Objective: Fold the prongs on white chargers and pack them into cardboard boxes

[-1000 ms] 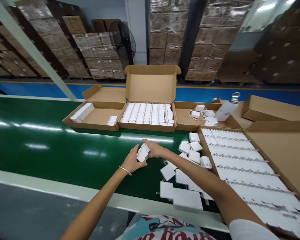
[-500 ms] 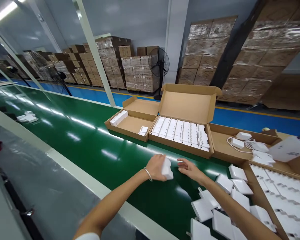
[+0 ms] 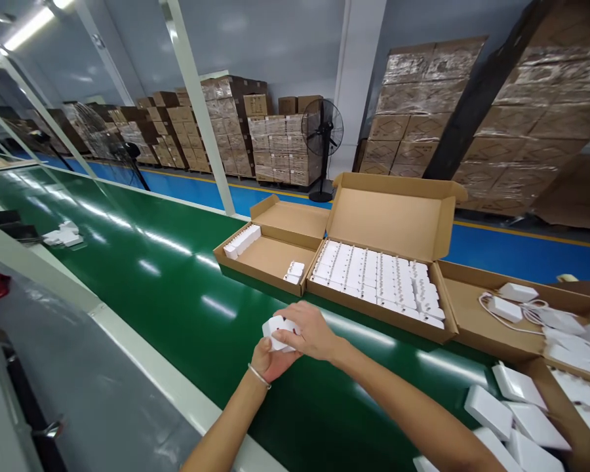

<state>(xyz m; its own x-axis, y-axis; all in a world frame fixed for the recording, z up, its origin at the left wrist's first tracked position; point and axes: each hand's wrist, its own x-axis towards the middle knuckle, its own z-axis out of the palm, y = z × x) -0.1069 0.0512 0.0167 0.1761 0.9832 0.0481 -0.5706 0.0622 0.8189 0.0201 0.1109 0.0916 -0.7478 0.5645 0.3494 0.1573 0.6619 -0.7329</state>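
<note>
White block (image 3: pixel 274 325) in the left hand (image 3: pixel 269 360) and right hand (image 3: pixel 311 331) — above the green table (image 3: pixel 191 328).
Both hands are together, clamped on it — left below, right at its right side. One flat face looks up; fingers hide which way it is long. Behind, the left box (image 3: pixel 278 246) has white pieces (image 3: pixel 243 241) at both ends, the middle box (image 3: pixel 388 219) many rows, the right box (image 3: pixel 465 295) some blocks (image 3: pixel 518 292) and cord (image 3: pixel 531 313).
</note>
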